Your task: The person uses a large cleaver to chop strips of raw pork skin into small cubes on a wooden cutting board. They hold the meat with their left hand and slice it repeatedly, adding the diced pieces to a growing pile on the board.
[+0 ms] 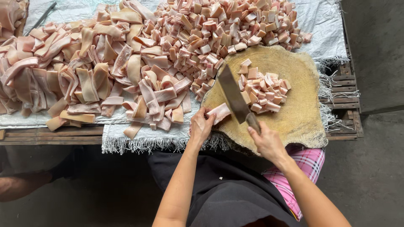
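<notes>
A round, worn wooden chopping block lies in front of me. My left hand presses a pale pink strip of pork skin onto its left edge. My right hand grips the handle of a broad steel cleaver, whose blade stands just right of the strip. A small heap of cut pink cubes sits on the block beyond the blade.
A large pile of long uncut strips covers a white woven sheet on the left. A bigger heap of diced pieces lies at the back. The wooden slat table's edge runs below; grey floor at right.
</notes>
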